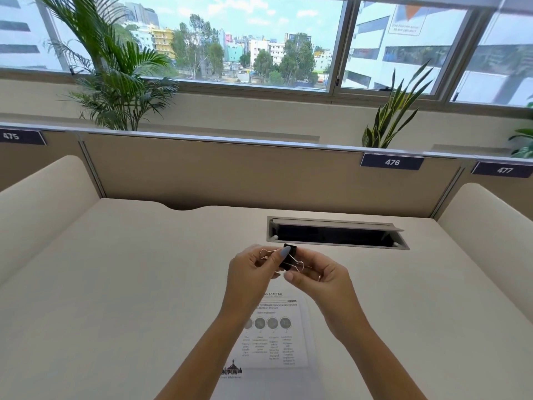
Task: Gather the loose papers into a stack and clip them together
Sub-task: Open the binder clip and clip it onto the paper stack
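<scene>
Binder clip between both hands' fingers

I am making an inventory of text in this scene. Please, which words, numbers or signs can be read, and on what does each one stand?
"475": dark plate on the partition, far left.
"476": dark plate on the partition.
"477": dark plate, far right.
"AS ACADEMY": top of the printed paper; its start is hidden by a hand.
Paper heading: partly readable, "Global Employment and Skills".
Paper body text and bottom logo: too blurred.
Building sign outside: too blurred.
</scene>
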### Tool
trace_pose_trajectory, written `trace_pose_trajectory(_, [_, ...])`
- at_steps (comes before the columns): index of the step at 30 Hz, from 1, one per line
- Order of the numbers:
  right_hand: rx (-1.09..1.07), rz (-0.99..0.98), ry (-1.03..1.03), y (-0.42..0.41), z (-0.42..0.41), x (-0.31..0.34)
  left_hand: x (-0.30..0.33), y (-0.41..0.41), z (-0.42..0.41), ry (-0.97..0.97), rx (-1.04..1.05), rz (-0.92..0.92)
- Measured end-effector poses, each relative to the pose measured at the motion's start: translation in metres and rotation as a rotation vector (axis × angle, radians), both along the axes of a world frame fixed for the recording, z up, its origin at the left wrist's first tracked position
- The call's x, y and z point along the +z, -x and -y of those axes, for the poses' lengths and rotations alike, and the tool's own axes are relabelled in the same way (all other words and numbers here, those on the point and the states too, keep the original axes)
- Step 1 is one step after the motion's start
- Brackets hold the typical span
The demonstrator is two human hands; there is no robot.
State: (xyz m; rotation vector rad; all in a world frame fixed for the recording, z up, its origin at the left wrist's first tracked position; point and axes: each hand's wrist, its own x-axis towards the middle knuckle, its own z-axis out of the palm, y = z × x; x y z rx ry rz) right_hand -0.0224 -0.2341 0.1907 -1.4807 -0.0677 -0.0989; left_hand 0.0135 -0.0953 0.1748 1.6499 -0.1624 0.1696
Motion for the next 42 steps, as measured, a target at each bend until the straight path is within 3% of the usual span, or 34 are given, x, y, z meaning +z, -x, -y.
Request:
trace_pose_trajectory(4, [-0.139,0.063,0.046,-0.002,0.000,0.000,0.000,0.001,0.003,-0.013,0.023,0.066])
trace_pose_trajectory(8, [-0.216,0.064,0.032,-0.005,0.003,-0.001,0.009,0.006,0.004,0.119,-0.061,-0.051])
trace_pose_trajectory(12, [-0.201,0.011,-0.029,-0.007,0.011,0.003,0.016,0.006,-0.001,0.263,-0.149,-0.177])
trace_pose_trajectory(24, [-0.127,-0.040,-0.185,-0.004,0.016,0.010,0.018,0.003,0.001,0.458,-0.225,-0.319])
trace_pose_trajectory(33, [-0.095,-0.035,-0.148,0.000,0.018,0.010,0.013,0.003,0.011,0.458,-0.247,-0.403])
trace_pose_trajectory(42, [-0.165,-0.018,0.038,-0.007,0.024,-0.002,0.006,0.006,0.021,0.176,-0.200,-0.238])
